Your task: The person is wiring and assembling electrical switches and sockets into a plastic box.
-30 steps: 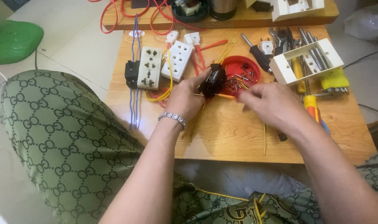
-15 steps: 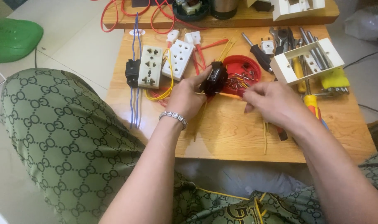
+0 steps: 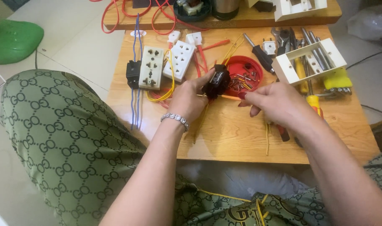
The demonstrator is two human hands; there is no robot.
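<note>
We hold a small black plastic electrical part [image 3: 216,81] tilted above the wooden table, beside the red dish, an orange wire [image 3: 229,97] trailing from it.

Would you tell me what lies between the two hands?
In the head view, a thin orange wire runs from the small black part in the left hand to the right hand.

Right hand [image 3: 279,102] lower, nearer black part [image 3: 216,81]

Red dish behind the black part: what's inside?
The red dish holds a loose pile of small screws and metal bits. Its near-left portion is covered by the black part in the left hand, so anything there can't be seen.
</note>
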